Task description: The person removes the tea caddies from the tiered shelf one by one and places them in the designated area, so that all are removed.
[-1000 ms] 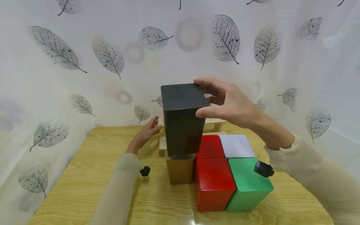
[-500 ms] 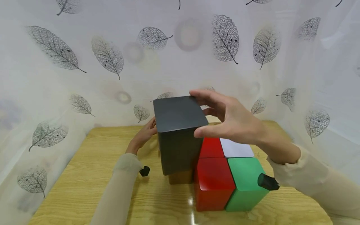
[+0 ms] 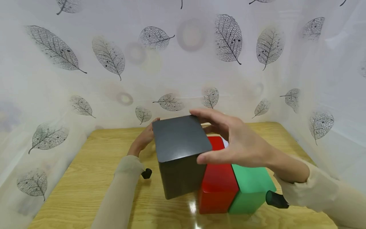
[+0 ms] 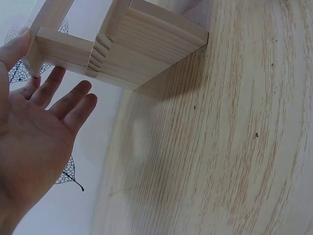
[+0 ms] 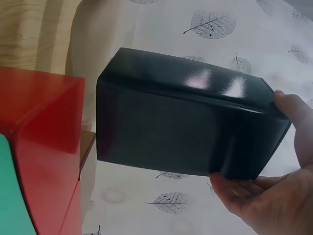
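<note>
My right hand (image 3: 240,140) grips a glossy black box (image 3: 181,138) near its top, thumb on the near side and fingers on the far side. The box tilts slightly and hangs left of the red boxes in the head view. In the right wrist view its whole long side (image 5: 181,127) shows. My left hand (image 3: 144,138) reaches behind the black box, its fingertips hidden there. The left wrist view shows that hand (image 4: 36,132) pinching the end of a pale wooden stand (image 4: 156,46) between thumb and fingers, with the outer fingers free.
Red boxes (image 3: 218,178) and a green box (image 3: 253,181) stand together on the wooden table (image 3: 94,178), right of the black box. A white box (image 3: 225,143) peeks out behind them. A patterned curtain (image 3: 188,70) hangs behind the table.
The right hand has brought the black box down and toward me, tilting it. It now hides the brown box seen earlier and the wooden stand in the head view. The left hand stays in place.
</note>
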`<state>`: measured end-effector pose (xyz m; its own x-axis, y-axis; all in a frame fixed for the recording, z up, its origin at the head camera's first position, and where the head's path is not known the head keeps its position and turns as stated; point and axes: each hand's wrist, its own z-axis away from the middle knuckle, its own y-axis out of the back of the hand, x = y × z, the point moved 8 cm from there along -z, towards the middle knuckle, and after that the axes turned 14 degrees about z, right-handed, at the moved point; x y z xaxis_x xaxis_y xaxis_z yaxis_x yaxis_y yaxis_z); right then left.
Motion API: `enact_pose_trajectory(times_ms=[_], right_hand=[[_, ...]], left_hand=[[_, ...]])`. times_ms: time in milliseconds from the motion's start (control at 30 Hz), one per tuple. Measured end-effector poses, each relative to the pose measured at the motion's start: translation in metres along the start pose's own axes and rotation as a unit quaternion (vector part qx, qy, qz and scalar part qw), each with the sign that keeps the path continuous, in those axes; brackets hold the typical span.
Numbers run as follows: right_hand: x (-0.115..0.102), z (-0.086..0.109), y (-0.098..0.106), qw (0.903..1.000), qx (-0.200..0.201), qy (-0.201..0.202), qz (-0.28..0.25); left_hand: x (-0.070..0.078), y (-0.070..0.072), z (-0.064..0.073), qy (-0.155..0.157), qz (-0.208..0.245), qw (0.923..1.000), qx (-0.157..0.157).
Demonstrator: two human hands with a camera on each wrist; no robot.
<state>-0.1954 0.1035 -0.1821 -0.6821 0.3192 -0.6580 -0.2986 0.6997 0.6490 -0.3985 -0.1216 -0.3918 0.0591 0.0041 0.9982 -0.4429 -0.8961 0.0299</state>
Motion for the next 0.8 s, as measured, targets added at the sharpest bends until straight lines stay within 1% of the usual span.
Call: enact_pose_trajectory(times_ms=[67, 133, 300, 400, 533, 567, 667, 800], right_hand=[[0.001, 0.003, -0.003, 1.0000, 0.000, -0.001, 0.008], [0.003, 0.006, -0.006, 0.9999, -0.002, -0.002, 0.014], [0.010, 0.013, -0.014, 0.9998, -0.015, -0.007, 0.011], [0.014, 0.017, -0.018, 0.9983, -0.017, -0.017, 0.052], [0.019, 0.024, -0.024, 0.9918, -0.022, -0.034, 0.121], [0.021, 0.025, -0.026, 0.9904, -0.024, -0.039, 0.130], [0.025, 0.028, -0.033, 0.9890, -0.028, -0.046, 0.138], [0.030, 0.031, -0.041, 0.9873, -0.027, -0.043, 0.150]], left_hand=[[-0.004, 0.003, 0.000, 0.011, -0.008, 0.9999, 0.004], [-0.009, 0.005, -0.002, 0.015, -0.007, 0.9999, 0.002], [-0.022, 0.010, -0.008, 0.016, -0.019, 0.9997, 0.002], [-0.025, 0.012, -0.009, 0.012, -0.015, 0.9998, 0.001], [-0.025, 0.012, -0.009, 0.008, 0.001, 1.0000, -0.005], [-0.026, 0.012, -0.009, 0.009, 0.003, 0.9999, -0.004], [-0.026, 0.012, -0.009, 0.009, 0.006, 0.9999, -0.005], [-0.026, 0.013, -0.010, 0.009, 0.009, 0.9999, -0.006]])
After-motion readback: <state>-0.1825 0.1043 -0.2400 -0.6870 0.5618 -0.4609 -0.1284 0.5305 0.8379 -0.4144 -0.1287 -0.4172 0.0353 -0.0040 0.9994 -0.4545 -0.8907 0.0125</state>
